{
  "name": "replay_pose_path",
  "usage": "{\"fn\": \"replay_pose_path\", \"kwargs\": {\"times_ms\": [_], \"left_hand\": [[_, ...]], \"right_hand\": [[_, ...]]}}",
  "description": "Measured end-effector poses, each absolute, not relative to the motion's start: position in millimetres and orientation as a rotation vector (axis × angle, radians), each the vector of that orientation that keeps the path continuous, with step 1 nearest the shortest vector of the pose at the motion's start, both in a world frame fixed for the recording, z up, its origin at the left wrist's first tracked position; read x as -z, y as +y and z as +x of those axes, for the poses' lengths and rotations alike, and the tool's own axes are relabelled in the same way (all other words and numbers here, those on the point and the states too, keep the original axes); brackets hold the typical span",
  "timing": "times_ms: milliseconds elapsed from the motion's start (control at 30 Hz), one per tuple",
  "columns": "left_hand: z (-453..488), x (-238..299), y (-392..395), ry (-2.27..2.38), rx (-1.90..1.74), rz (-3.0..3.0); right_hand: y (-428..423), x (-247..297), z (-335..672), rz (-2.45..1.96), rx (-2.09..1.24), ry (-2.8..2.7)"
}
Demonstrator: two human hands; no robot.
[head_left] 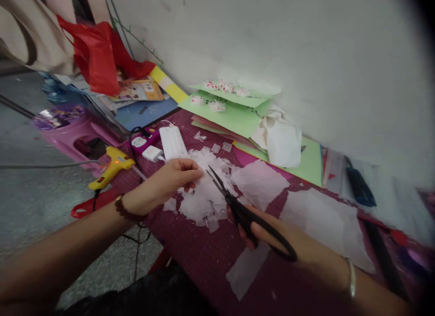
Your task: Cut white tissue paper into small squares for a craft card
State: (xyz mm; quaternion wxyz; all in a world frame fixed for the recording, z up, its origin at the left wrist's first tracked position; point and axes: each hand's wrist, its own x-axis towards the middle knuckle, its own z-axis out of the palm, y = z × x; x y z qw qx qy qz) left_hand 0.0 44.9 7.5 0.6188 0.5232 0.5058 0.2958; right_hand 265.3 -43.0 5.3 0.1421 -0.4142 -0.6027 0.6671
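My right hand (249, 227) grips black scissors (234, 203), fingers through the handles. The narrow blades point up and left, slightly parted, their tips close to my left hand. With thumb and fingers pinched together, my left hand (183, 173) hovers over a heap of cut white tissue-paper pieces (204, 200). Whatever sits in that pinch blends into the white heap behind and cannot be made out. Right of the heap lies a larger white tissue sheet (260, 182), with another sheet (322, 221) farther right. One more strip of tissue (246, 268) rests below the scissors.
Green cards with white-and-red paper blossoms (226, 105) stack against the wall. A yellow glue gun (112, 167) lies at the left edge near a white power bank (172, 141) and cables. A pink stool (78, 135) stands left; a red bag (98, 53) hangs behind.
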Motion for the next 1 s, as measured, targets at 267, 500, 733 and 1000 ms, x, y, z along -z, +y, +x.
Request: {"fn": "replay_pose_path", "kwargs": {"times_ms": [267,500,733,1000], "left_hand": [[-11.8,-4.4,70.5,1.421,-0.769,1.851],[-2.6,-4.9,44.3,1.334,-0.784,2.126],[47.2,-6.8,25.9,0.794,-0.567,1.778],[60.1,-10.9,41.9,0.818,-0.49,1.729]], "right_hand": [[-67.4,-4.2,273.5,-1.214,-1.942,-1.375],[-99.0,9.9,307.0,-1.127,-1.934,-1.329],[-116.0,8.6,309.7,-1.016,-1.925,-1.377],[-125.2,10.9,315.9,-0.934,-1.91,-1.315]]}}
